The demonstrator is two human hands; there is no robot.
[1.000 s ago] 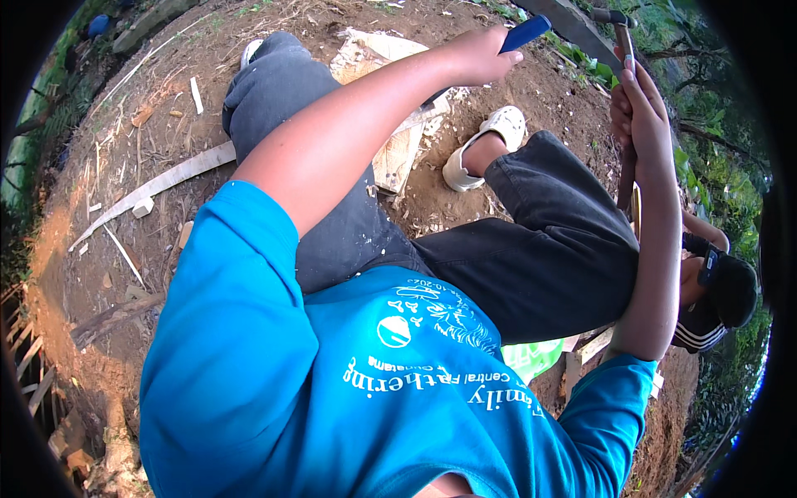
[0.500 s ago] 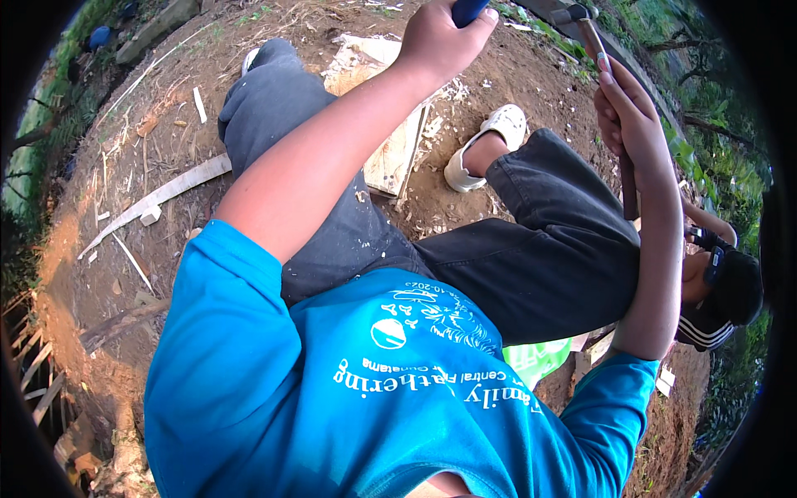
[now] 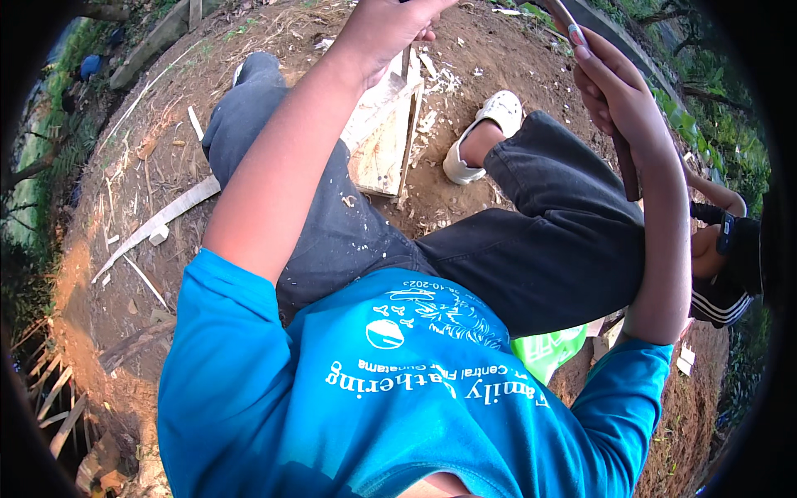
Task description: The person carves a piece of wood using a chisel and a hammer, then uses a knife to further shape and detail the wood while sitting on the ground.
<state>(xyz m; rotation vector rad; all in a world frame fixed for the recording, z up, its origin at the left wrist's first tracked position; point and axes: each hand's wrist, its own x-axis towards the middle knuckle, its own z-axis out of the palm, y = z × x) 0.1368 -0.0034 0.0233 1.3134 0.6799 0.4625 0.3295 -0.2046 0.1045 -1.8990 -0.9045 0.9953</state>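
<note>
My left hand [image 3: 383, 33] is closed at the top edge, its fingers wrapped round what looks like a chisel. The handle is mostly hidden or cut off; a narrow dark blade [image 3: 405, 63] shows below the fingers, over a pale wood block [image 3: 378, 162]. The block lies on the ground between my legs, its surface chipped at the far part. On the right, my right hand [image 3: 618, 95] is raised and grips a hammer [image 3: 627, 170] by its handle. The handle's lower end sticks out below the fist, and the head lies beyond the top edge.
Wood chips [image 3: 444, 80] litter the soil around the block. A long pale wood strip [image 3: 170, 212] lies at left. My white clog [image 3: 496, 124] stands right of the block. A green bag [image 3: 548, 353] is beside my thigh, and another person [image 3: 722, 249] is close at right.
My left hand has shifted left and the blue handle no longer shows; the dark blade now does. The hammer has moved up and left, its head leaving the view.
</note>
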